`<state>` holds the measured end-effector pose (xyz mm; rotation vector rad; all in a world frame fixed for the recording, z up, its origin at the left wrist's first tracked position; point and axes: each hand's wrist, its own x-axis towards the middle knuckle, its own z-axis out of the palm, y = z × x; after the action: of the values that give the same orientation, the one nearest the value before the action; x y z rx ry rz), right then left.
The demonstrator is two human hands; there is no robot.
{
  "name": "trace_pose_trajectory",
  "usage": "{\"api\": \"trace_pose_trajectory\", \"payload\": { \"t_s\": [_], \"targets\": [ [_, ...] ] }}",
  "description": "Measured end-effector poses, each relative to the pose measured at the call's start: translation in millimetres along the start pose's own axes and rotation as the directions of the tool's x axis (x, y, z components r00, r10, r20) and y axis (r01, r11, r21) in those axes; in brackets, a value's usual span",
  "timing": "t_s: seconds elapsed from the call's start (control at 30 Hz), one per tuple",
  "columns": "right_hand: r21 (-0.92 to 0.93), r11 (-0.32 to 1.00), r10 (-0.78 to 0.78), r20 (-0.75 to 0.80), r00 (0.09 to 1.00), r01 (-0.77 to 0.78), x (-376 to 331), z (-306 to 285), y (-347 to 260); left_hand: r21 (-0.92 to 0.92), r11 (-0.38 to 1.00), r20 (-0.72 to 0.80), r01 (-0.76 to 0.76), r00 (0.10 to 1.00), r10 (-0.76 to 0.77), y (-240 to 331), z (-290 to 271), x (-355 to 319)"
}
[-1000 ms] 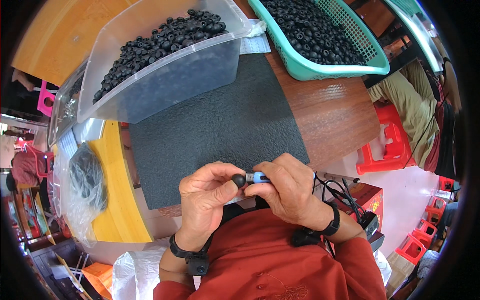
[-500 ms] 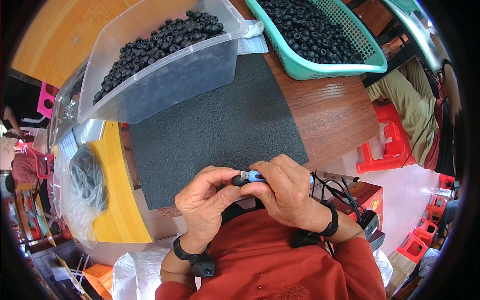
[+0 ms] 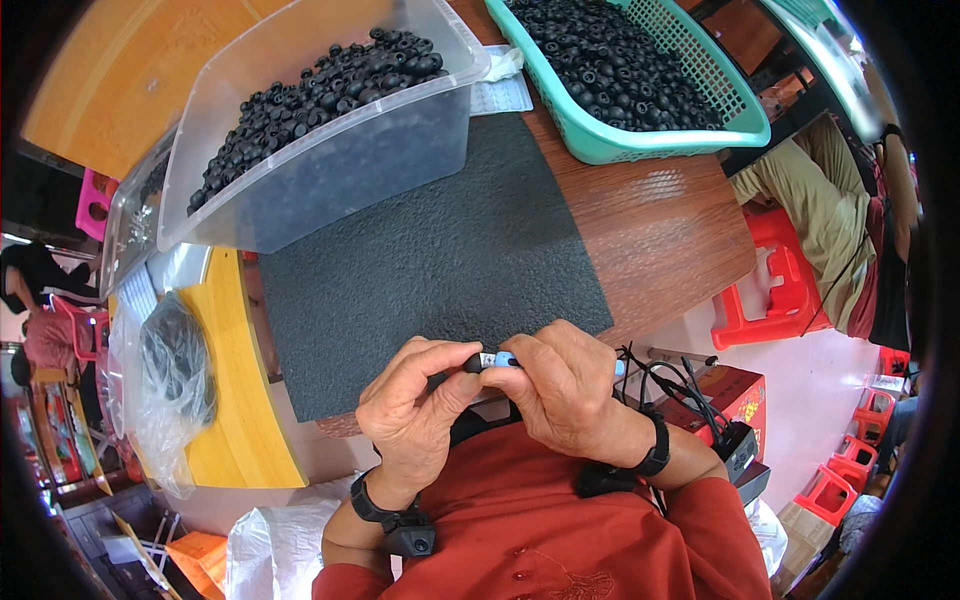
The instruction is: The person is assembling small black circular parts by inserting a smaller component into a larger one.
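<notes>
Most of the little blue tool [image 3: 506, 359] is buried under the right hand [image 3: 562, 385], only a short bit pokes out past the fingertips [image 3: 528, 352]. The black piece [image 3: 472, 364] pinched at the left hand [image 3: 415, 405] is too small to make out, thumb covers part of it. The green basket [image 3: 640, 140] runs off the top edge.

Clear bin [image 3: 330, 190], teal basket [image 3: 640, 140], dark mat [image 3: 440, 260].

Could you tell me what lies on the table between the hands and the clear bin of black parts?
In the head view, only the dark grey mat lies between the hands, left hand, right hand, and the clear bin.
</notes>
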<state>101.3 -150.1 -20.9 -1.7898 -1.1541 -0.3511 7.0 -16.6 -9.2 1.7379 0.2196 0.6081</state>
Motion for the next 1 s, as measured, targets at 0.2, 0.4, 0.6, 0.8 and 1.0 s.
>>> {"api": "trace_pose_trajectory", "payload": {
  "t_s": [0.2, 0.4, 0.6, 0.8, 1.0],
  "targets": [
    [0.129, 0.987, 0.100, -0.045, 0.994, -0.094, 1.9, -3.4, 5.1, -0.097, 0.985, -0.046, 0.143, 0.988, -0.148, 4.6, 9.4, 4.6],
    [0.253, 0.928, 0.288, -0.023, 0.957, -0.273, 0.6, -8.1, 4.6, 0.096, 0.994, -0.004, 0.053, 0.999, -0.053, 8.3, 15.3, 6.8],
    [0.243, 0.889, 0.409, -0.035, 0.912, -0.389, -5.8, -11.7, 13.9, 0.120, 0.988, 0.060, -0.092, 0.995, 0.085, 48.3, 22.0, 54.0],
    [0.140, 0.929, 0.350, -0.031, 0.936, -0.342, -12.4, -16.0, 17.0, 0.244, 0.891, 0.112, -0.384, 0.923, 0.367, 48.3, 87.5, 171.5],
    [0.093, 0.937, 0.333, 0.054, 0.941, -0.336, -10.3, -18.8, 18.8, 0.354, 0.776, 0.136, -0.522, 0.850, 0.509, 57.9, 80.7, 188.3]
  ]
}}
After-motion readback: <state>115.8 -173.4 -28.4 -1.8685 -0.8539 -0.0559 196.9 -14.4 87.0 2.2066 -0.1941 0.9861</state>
